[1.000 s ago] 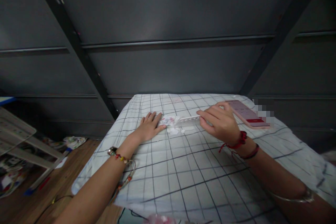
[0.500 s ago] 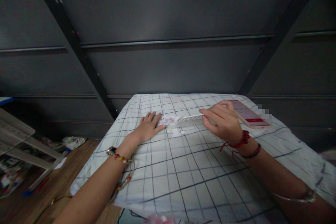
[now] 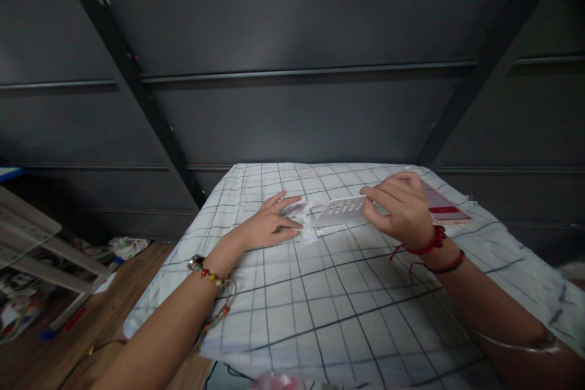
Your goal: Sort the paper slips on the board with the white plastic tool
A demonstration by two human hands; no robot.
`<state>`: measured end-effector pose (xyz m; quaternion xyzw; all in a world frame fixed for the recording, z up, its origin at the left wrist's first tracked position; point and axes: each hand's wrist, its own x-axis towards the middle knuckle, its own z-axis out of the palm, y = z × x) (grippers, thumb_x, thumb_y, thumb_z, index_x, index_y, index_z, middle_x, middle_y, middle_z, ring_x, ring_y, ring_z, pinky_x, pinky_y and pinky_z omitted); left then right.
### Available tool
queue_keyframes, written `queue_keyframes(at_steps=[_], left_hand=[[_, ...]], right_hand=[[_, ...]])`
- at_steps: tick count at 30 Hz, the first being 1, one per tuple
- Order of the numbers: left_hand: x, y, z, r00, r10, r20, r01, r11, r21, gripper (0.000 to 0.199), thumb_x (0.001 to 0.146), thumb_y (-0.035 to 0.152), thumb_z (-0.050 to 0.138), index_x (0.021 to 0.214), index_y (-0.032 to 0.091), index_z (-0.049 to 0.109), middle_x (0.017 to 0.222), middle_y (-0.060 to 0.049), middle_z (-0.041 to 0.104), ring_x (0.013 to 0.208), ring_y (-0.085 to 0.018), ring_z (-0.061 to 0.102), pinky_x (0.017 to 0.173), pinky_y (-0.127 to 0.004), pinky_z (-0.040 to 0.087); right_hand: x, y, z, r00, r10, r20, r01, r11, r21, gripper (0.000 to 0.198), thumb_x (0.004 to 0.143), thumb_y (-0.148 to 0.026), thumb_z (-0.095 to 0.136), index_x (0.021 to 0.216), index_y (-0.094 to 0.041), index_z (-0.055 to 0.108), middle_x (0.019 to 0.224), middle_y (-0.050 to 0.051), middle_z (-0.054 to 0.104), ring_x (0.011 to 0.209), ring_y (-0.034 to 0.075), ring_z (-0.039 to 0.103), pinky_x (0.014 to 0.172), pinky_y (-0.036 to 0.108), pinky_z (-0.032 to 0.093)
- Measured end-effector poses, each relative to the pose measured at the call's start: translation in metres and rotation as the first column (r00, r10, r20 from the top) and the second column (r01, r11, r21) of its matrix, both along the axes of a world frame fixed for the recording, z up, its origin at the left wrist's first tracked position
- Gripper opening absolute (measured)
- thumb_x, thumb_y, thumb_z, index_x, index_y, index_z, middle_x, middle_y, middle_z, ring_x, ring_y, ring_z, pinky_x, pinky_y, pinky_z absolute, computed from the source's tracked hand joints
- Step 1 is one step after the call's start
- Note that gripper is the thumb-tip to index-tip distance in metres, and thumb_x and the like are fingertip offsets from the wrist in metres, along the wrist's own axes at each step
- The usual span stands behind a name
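My right hand [image 3: 397, 210] pinches the right end of a thin white panel with a row of slots along its upper edge [image 3: 342, 212]. The panel is tilted up off the cloth, its left end near my left hand [image 3: 269, 222]. That hand lies low on the cloth with its fingers apart, their tips at a small wrapper with a pinkish print [image 3: 295, 208]. A crumpled white scrap [image 3: 311, 235] lies just right of my left thumb. What lies under the left fingers is partly hidden.
A phone with a pink edge [image 3: 450, 210] lies behind my right hand, partly covered. The checked white cloth [image 3: 320, 304] covers the surface, up to a dark panelled wall [image 3: 292, 122]. A wooden frame [image 3: 59, 256] stands on the floor at left.
My right hand has moved slightly right with the panel, whose slotted face shows more now. My left hand has shifted right onto the wrapper, its fingers rearranged.
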<state>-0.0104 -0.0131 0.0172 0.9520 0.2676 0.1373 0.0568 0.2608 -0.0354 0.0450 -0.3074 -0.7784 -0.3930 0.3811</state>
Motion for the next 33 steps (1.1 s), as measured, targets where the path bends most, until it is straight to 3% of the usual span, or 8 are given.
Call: queue_keyframes(at_steps=[4,8,13,18,24,29,33], left_hand=[[-0.002,0.001,-0.002,0.996,0.074,-0.046,-0.073,0.997,0.018,0.029,0.090,0.041,0.044,0.108,0.026,0.061,0.139,0.001,0.032,0.132,-0.022,0.010,0.107,-0.045,0.007],[-0.003,0.001,-0.003,0.996,0.070,-0.064,-0.068,0.997,0.036,0.033,0.089,0.043,0.044,0.111,0.024,0.060,0.143,0.001,0.024,0.132,-0.024,0.008,0.107,-0.044,0.006],[-0.003,0.002,0.000,0.998,0.017,-0.058,-0.010,0.993,0.114,0.027,0.090,0.036,0.046,0.105,0.022,0.063,0.138,0.000,0.034,0.131,-0.025,0.014,0.106,-0.045,0.009],[-0.005,0.003,0.002,0.999,0.043,0.006,-0.043,0.977,0.207,0.022,0.088,0.030,0.049,0.096,0.019,0.066,0.135,-0.004,0.038,0.129,-0.025,0.018,0.103,-0.045,0.021],[-0.005,0.003,0.001,0.996,0.047,0.075,-0.059,0.982,0.179,0.023,0.088,0.028,0.049,0.104,0.020,0.062,0.134,-0.007,0.037,0.127,-0.024,0.022,0.103,-0.044,0.022],[-0.003,0.004,-0.005,0.999,-0.036,0.027,0.031,0.986,0.166,0.030,0.089,0.036,0.048,0.112,0.020,0.058,0.135,-0.008,0.036,0.128,-0.024,0.020,0.104,-0.046,0.018],[-0.004,0.006,-0.011,1.000,-0.010,-0.005,0.010,0.986,0.167,0.031,0.090,0.038,0.045,0.110,0.019,0.059,0.135,-0.009,0.036,0.129,-0.025,0.019,0.104,-0.046,0.017]], right_hand=[[-0.002,0.000,0.000,1.000,-0.002,0.019,0.002,1.000,-0.016,0.010,0.073,-0.015,0.050,0.070,-0.017,0.060,0.055,-0.002,0.058,0.055,0.012,0.050,0.068,0.031,0.036],[0.002,-0.001,0.002,0.999,0.019,0.032,-0.018,0.999,-0.038,0.010,0.072,-0.014,0.050,0.067,-0.017,0.058,0.054,-0.003,0.057,0.055,0.012,0.050,0.068,0.031,0.036],[0.003,-0.001,0.002,0.999,0.049,0.003,-0.049,0.998,-0.040,0.009,0.071,-0.013,0.051,0.066,-0.017,0.057,0.054,-0.003,0.057,0.053,0.011,0.049,0.069,0.031,0.036],[-0.007,0.001,-0.004,0.999,-0.038,0.014,0.038,0.999,0.003,0.011,0.075,-0.014,0.049,0.073,-0.016,0.060,0.056,-0.001,0.058,0.056,0.012,0.050,0.069,0.031,0.034],[-0.007,0.003,-0.004,0.997,-0.050,0.056,0.050,0.999,0.004,0.010,0.074,-0.014,0.050,0.073,-0.016,0.060,0.055,-0.002,0.057,0.055,0.012,0.049,0.069,0.031,0.034],[-0.004,0.000,0.001,0.999,-0.035,0.003,0.035,0.999,0.038,0.009,0.073,-0.013,0.051,0.070,-0.015,0.059,0.054,-0.002,0.056,0.053,0.012,0.049,0.067,0.031,0.035],[-0.005,-0.001,0.001,0.999,-0.040,0.022,0.040,0.999,0.028,0.009,0.073,-0.013,0.051,0.071,-0.015,0.060,0.054,-0.002,0.057,0.053,0.012,0.050,0.067,0.031,0.035]])
